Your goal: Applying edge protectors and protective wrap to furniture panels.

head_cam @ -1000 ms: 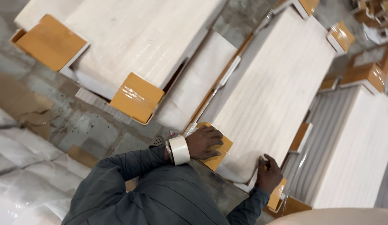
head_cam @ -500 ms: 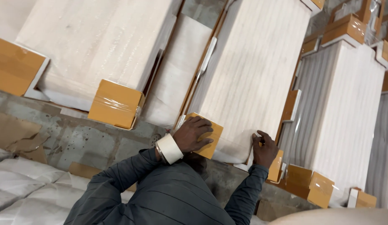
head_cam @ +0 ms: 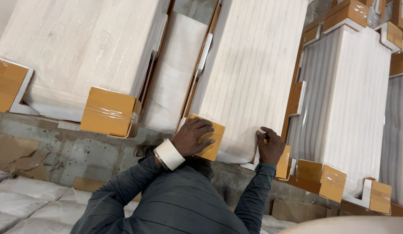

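Head view, nearest first: a person in a dark grey jacket [head_cam: 175, 203] crouches w/ both arms reaching up-frame, pale padded sacks [head_cam: 24, 203] at lower left, then a bare concrete ledge [head_cam: 80, 151] w/ 2 cardboard scraps [head_cam: 19, 156] lying on it. That ledge strip left of the arms is the only open room. Left hand [head_cam: 193, 136] lies flat, fingers spread, pressed on an orange corner guard [head_cam: 212, 141] at the near left corner of the centre slab bundle [head_cam: 249, 69]; a white tape roll [head_cam: 169, 154] sits round that wrist. Right hand [head_cam: 268, 145] is at the same bundle's near edge, fingers curled on the clear wrap; can't tell if it pinches anything. Another orange guard [head_cam: 283, 162] is just beside it at the right corner. Bundles stand edge to edge w/ narrow gaps only: 5 counted, i.e. big left bundle [head_cam: 80, 52], thin one [head_cam: 175, 73], the centre one, ribbed right bundle [head_cam: 349, 108], far-right bundle [head_cam: 398, 130] cut by the frame. Orange guards: at least 10 in sight, incl. 3 in a row [head_cam: 333, 183] on the right bundle's near edge.
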